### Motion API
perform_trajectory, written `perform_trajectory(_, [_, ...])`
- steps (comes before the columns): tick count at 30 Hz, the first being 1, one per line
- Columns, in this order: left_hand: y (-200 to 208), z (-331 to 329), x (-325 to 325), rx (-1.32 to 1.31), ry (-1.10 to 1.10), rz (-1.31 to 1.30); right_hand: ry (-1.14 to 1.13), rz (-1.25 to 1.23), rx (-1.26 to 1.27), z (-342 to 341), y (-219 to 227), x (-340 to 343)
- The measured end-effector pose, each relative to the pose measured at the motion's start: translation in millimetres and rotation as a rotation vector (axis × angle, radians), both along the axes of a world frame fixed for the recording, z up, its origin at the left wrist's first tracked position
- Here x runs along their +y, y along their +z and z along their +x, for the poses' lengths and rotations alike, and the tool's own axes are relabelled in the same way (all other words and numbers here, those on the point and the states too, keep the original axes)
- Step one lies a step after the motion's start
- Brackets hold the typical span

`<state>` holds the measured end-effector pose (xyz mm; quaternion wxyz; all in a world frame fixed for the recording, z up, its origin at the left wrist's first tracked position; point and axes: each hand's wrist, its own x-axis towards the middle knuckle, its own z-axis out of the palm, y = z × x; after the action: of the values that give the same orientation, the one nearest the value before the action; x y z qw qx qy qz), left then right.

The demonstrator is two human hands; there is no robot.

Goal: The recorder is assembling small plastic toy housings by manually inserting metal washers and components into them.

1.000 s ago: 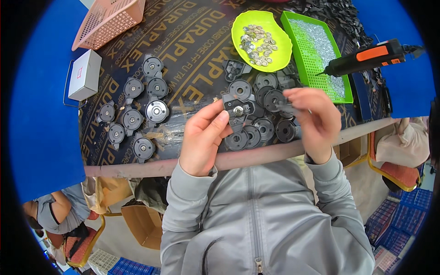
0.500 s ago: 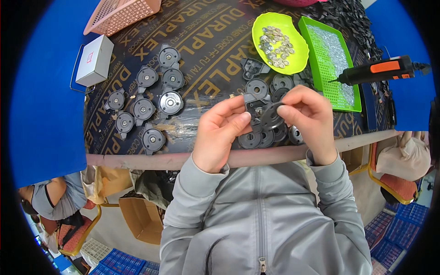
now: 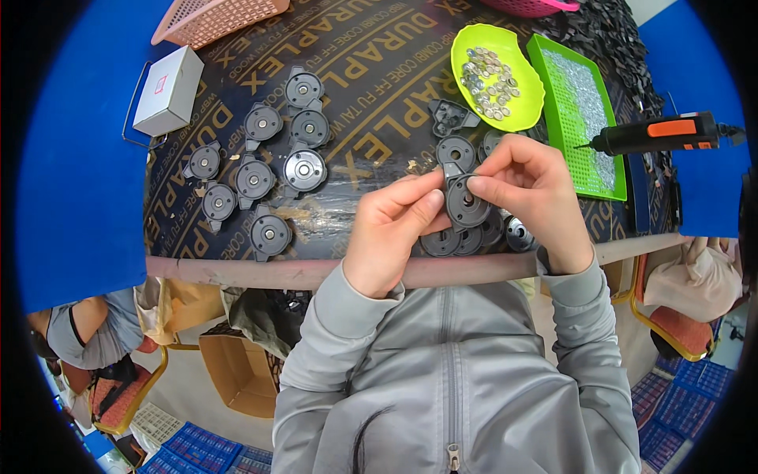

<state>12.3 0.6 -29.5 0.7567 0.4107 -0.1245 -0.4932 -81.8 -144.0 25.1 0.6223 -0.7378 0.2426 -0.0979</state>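
My left hand (image 3: 395, 225) pinches a dark grey plastic housing (image 3: 452, 170) by its side, just above the table's near edge. A round dark disc cover (image 3: 466, 207) with a centre hole lies over that housing, facing up. The thumb and fingers of my right hand (image 3: 530, 189) pinch the cover's upper right rim. Under and around my hands are more dark discs (image 3: 440, 242), partly covered by the held piece and my fingers. Just beyond lie another round part (image 3: 455, 152) and an open housing (image 3: 452, 118).
Several assembled round housings (image 3: 254, 180) lie to the left, near a white box (image 3: 167, 91) and a pink basket (image 3: 213, 20). At the right are a yellow-green bowl (image 3: 521, 99) of small metal parts, a green tray (image 3: 554, 118) of screws and a power screwdriver (image 3: 655, 133).
The disc cover, tilted and partly off the housing before, now lies flatter over it, with its face turned up. Both hands keep their pinch. The whole view has shifted slightly.
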Motion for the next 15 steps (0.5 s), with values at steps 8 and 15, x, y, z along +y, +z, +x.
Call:
perform_trajectory(8, [3.7,0.2,1.1,-0.090,-0.020,0.035,0.054,0.034,0.073,1.3,4.3,-4.8])
perform_trajectory(15, [6.5,1.7,-0.1,-0.090,-0.051,0.039,0.099,0.018,0.129,5.7,7.8,-12.5])
